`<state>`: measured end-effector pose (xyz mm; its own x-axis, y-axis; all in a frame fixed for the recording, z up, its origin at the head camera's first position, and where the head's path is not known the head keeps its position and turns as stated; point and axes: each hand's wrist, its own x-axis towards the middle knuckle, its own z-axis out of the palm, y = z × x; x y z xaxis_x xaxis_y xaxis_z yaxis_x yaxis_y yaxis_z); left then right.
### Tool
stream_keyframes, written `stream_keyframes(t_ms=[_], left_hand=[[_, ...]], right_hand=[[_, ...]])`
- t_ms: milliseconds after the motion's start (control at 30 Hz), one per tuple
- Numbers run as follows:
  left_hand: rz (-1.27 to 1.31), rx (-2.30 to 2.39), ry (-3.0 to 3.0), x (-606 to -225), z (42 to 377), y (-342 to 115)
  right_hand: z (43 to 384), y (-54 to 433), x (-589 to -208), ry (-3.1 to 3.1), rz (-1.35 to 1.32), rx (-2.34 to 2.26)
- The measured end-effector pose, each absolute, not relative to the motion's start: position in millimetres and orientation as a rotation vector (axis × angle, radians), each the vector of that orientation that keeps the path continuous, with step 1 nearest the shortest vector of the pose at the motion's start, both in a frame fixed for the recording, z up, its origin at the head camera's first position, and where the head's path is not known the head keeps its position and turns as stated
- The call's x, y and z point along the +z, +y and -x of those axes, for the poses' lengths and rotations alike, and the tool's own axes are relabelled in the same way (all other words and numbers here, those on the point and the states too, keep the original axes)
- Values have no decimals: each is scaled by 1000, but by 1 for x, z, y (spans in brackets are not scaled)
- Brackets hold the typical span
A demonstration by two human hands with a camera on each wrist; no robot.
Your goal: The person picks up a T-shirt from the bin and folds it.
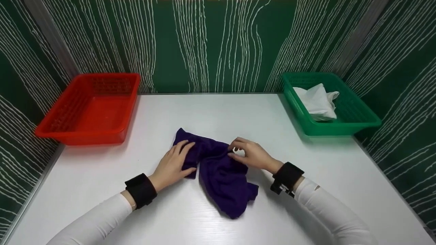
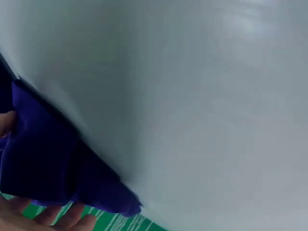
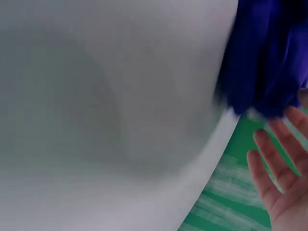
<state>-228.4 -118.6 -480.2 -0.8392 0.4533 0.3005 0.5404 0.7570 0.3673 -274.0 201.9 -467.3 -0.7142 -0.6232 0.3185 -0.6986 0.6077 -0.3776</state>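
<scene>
A crumpled dark purple cloth (image 1: 223, 180) lies on the white table between the two hands, with one part folded to the left and a longer part hanging toward the near side. My left hand (image 1: 173, 163) rests on its left part with the fingers spread, and the left wrist view shows the thumb and fingertips at the edges of the cloth (image 2: 43, 144). At the upper right of the cloth, my right hand (image 1: 252, 154) pinches the edge between thumb and index finger. The other right fingers (image 3: 269, 154) stand loosely apart in the right wrist view.
A red basket (image 1: 124, 131) stands at the back left of the table (image 1: 211, 109). At the back right is a green basket (image 1: 340, 129) holding a crumpled white cloth (image 1: 320, 102). Green panels with white wavy lines wall in the table's back and sides.
</scene>
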Motion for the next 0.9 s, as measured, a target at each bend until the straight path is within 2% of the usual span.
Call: stream_keyframes(t_ms=[200, 400, 700, 900], left_hand=[[645, -764, -2790, -486, 231, -110], [608, -769, -2843, -487, 236, -108], [664, -756, -3166, -467, 248, -137], [864, -690, -3352, -450, 257, -159]], right_hand=[[241, 182, -472, -2714, -1202, 638], [227, 180, -475, -2897, -1290, 473], [238, 203, -471, -3093, -1371, 439], [254, 230, -458, -3157, -1440, 448]])
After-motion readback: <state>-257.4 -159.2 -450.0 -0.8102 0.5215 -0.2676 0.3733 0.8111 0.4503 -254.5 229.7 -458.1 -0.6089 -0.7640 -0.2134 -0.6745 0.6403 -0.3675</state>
